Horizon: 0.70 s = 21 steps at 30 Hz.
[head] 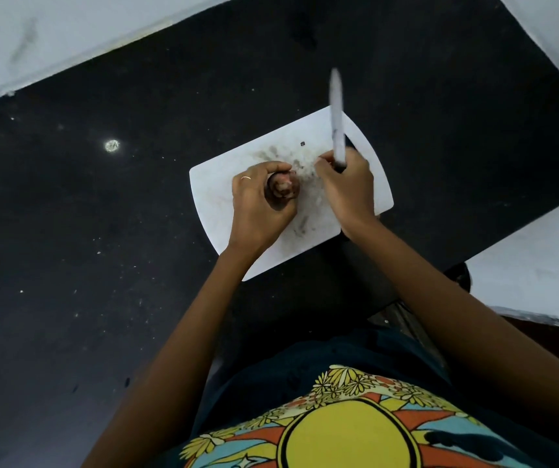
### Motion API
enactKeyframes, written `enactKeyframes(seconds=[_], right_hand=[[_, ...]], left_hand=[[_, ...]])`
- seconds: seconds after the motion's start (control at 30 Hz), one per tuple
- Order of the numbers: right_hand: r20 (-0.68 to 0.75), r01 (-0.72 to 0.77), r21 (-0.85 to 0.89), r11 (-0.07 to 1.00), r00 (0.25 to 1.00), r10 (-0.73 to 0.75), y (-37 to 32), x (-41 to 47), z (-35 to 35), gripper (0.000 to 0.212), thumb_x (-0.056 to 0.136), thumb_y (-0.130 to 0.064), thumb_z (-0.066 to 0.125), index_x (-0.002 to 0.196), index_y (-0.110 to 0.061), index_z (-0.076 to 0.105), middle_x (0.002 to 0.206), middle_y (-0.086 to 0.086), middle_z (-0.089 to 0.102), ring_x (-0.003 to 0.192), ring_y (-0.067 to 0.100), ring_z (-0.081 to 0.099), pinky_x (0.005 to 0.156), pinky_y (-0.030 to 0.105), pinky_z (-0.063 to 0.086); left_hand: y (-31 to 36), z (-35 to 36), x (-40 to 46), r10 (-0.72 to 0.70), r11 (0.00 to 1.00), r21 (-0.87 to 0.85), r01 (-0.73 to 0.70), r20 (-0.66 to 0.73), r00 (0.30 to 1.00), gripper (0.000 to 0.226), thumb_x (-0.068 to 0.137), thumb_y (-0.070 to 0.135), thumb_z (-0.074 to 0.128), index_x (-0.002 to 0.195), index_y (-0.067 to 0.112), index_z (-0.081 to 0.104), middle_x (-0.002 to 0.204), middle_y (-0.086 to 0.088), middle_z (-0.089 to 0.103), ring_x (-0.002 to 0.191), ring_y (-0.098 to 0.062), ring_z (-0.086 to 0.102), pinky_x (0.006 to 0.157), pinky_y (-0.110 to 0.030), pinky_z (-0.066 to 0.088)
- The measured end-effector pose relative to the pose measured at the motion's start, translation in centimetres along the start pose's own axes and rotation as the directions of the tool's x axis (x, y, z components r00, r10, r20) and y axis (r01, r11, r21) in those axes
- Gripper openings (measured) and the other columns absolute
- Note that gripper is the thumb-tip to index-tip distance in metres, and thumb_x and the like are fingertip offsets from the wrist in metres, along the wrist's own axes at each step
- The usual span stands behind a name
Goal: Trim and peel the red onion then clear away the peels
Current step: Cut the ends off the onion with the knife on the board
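A small red onion rests on a white cutting board, with its brownish-purple skin and one pale end showing. My left hand is curled around the onion's left side and holds it. My right hand is closed on the dark handle of a knife, whose blurred blade points up and away from me, above the board's far edge. The two hands are close together, and the blade is clear of the onion.
The board lies on a dark speckled counter and carries grey smudges and a tiny dark scrap. White walls border the counter at the far left and the right. A bright spot glints on the counter at left.
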State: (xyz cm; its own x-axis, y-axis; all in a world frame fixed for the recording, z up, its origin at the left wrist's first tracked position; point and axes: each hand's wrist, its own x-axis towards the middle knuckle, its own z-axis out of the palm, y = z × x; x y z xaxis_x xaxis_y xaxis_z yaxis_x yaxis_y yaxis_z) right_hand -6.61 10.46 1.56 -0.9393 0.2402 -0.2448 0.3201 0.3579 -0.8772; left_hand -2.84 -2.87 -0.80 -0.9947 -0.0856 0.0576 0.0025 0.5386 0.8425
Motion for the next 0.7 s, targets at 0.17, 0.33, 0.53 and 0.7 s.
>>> enactKeyframes(seconds=[0.17, 0.33, 0.53, 0.7], right_hand=[[0.267, -0.1, -0.086, 0.991, 0.956, 0.12, -0.5, -0.3, 0.9, 0.025, 0.09, -0.032, 0.057, 0.091, -0.008, 0.061, 0.074, -0.001, 0.054, 0.059, 0.012, 0.053, 0.048, 0.025, 0.04], [0.335, -0.261, 0.061, 0.964, 0.915, 0.226, -1.3, -0.5, 0.2, 0.015, 0.09, -0.022, 0.063, 0.096, -0.008, 0.065, 0.064, 0.0, 0.053, 0.031, 0.002, 0.041, 0.033, 0.018, 0.033], [0.338, -0.288, 0.108, 0.952, 0.911, 0.237, -1.1, -0.7, -0.5, 0.012, 0.081, -0.012, 0.072, 0.091, -0.012, 0.066, 0.071, 0.002, 0.061, 0.032, 0.002, 0.04, 0.035, 0.018, 0.033], [0.311, -0.233, 0.118, 0.965, 0.932, 0.186, -0.9, -1.3, -0.2, 0.007, 0.086, -0.015, 0.067, 0.082, -0.014, 0.062, 0.066, 0.001, 0.056, 0.034, 0.002, 0.043, 0.034, 0.02, 0.034]], left_hand=[[0.2, -0.5, 0.3, -0.042, 0.998, -0.042, 0.039, -0.08, 0.996, 0.036, 0.072, 0.021, 0.08, 0.103, 0.014, 0.063, 0.105, -0.002, 0.059, 0.087, -0.003, 0.056, 0.073, -0.011, 0.045], [0.1, -1.0, 0.8, -0.092, 0.992, -0.085, 0.091, -0.004, 0.996, 0.043, 0.076, 0.015, 0.078, 0.115, 0.011, 0.063, 0.111, -0.001, 0.063, 0.097, -0.013, 0.062, 0.083, -0.018, 0.051], [-0.1, -1.3, 1.4, -0.076, 0.992, -0.093, 0.086, 0.107, 0.991, 0.055, 0.081, 0.009, 0.072, 0.132, 0.007, 0.052, 0.124, 0.003, 0.056, 0.112, 0.001, 0.051, 0.095, -0.008, 0.04], [-0.8, -1.3, 1.4, -0.07, 0.997, -0.021, 0.072, 0.083, 0.994, 0.057, 0.077, 0.015, 0.077, 0.13, 0.014, 0.056, 0.117, -0.003, 0.052, 0.109, -0.016, 0.054, 0.094, -0.024, 0.048]])
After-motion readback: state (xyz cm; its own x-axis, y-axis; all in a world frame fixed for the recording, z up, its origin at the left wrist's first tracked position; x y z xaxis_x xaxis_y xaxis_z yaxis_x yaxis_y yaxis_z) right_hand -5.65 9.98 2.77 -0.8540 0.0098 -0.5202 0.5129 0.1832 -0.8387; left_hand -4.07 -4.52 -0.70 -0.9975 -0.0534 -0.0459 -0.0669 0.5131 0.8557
